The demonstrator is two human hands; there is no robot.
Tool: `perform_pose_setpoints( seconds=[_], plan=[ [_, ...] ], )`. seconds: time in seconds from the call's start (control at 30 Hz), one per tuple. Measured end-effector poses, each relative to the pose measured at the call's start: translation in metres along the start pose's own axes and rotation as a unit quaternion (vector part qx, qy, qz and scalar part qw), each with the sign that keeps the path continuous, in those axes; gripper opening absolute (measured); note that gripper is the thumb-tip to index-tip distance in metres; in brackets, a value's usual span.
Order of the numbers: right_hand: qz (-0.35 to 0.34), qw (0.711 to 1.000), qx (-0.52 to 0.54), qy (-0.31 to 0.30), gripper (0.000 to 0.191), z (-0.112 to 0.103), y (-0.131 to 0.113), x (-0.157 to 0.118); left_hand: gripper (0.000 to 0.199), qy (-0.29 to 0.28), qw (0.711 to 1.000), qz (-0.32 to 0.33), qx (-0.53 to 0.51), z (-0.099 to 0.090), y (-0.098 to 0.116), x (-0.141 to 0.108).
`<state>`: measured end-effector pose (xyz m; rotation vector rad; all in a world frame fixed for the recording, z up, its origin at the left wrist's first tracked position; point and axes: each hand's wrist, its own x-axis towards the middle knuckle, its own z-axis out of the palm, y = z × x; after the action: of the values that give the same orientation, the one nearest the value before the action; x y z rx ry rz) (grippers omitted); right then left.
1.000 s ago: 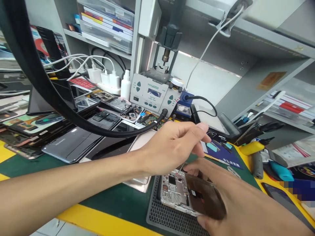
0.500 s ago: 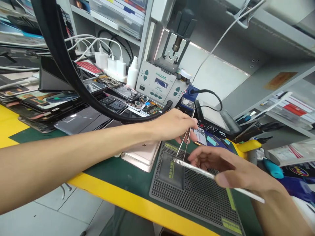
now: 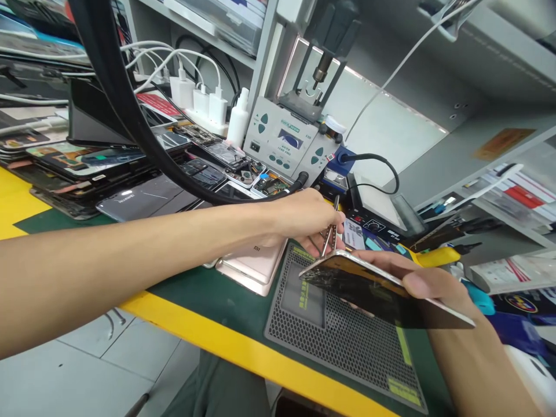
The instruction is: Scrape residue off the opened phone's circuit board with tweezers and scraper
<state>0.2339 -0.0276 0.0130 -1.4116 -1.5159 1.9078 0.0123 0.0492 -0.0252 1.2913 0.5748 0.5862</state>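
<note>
My left hand reaches across from the left, its fingers closed around a pair of metal tweezers. The tweezers' tips meet the far edge of a phone near its corner; whether they grip anything there is hidden. That phone has a dark screen with cracks at the left corner. Held tilted above a grey honeycomb mat, it sits in my right hand, thumb on its edge and the other fingers partly hidden behind it. Beside the mat, under my left forearm, lies a rose-gold phone.
A grey soldering station stands at the back. A thick black cable arches over the left side. Stacked phone parts fill the left of the bench. A yellow-handled tool lies at the right. Yellow trim marks the front edge.
The phone in my right hand has turned from nearly edge-on to show its dark screen, and its near end has risen. My left hand stays close by with the tweezers.
</note>
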Motion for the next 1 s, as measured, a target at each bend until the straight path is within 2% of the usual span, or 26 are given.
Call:
perform_pose_setpoints(
  seconds=[0.27, 0.43, 0.57, 0.63, 0.73, 0.8, 1.0],
  plan=[
    [0.002, 1.0, -0.002, 0.009, 0.038, 0.003, 0.0, 0.0, 0.014, -0.012, 1.0, -0.011, 0.003, 0.001, 0.002, -0.003],
    [-0.002, 0.998, -0.063, -0.012, 0.044, 0.0, -0.001, 0.002, 0.017, -0.008, 1.0, -0.01, 0.025, 0.002, 0.003, -0.003],
    [-0.028, 0.988, -0.15, 0.003, 0.042, 0.007, 0.0, -0.002, 0.021, -0.006, 0.994, 0.035, 0.101, 0.003, 0.005, -0.004],
    [-0.023, 0.965, -0.257, 0.039, 0.042, 0.015, 0.0, -0.007, 0.025, -0.022, 0.985, 0.072, 0.154, 0.004, 0.008, -0.007],
    [-0.028, 0.897, -0.432, 0.089, 0.038, 0.029, 0.001, -0.013, 0.028, -0.068, 0.965, 0.123, 0.222, 0.004, 0.013, -0.012],
    [-0.049, 0.868, -0.485, 0.096, 0.035, 0.035, 0.002, -0.014, 0.027, -0.097, 0.952, 0.146, 0.253, 0.004, 0.016, -0.016],
    [-0.049, 0.849, -0.517, 0.097, 0.031, 0.038, 0.005, -0.013, 0.025, -0.146, 0.931, 0.169, 0.287, -0.002, 0.023, -0.021]
  ],
)
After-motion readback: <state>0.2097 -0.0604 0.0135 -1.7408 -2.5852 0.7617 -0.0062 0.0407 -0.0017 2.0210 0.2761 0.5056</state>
